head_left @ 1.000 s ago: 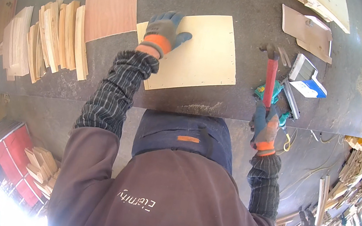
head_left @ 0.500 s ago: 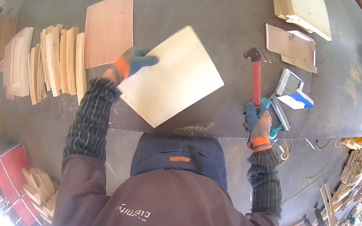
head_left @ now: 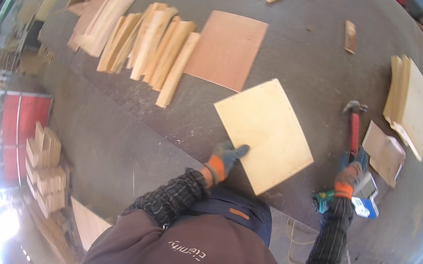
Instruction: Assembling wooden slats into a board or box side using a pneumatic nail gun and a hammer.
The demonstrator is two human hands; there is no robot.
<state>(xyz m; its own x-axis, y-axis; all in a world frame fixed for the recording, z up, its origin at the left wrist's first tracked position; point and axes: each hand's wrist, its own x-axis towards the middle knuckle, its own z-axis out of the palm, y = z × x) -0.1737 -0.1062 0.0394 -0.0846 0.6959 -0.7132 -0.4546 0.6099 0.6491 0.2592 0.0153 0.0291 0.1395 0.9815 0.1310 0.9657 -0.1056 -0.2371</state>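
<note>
On the dark table, the left hand grips a pale board; the right hand grips a hammer beside it.

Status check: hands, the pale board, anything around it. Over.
Left hand gripping the pale board at its near edge. Right hand holding the red hammer. Reddish board and wood strips lie beyond, apart from it.

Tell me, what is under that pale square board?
The pale square board lies on the dark workbench; the gloved left hand holds its near edge. Anything beneath it is covered.
</note>
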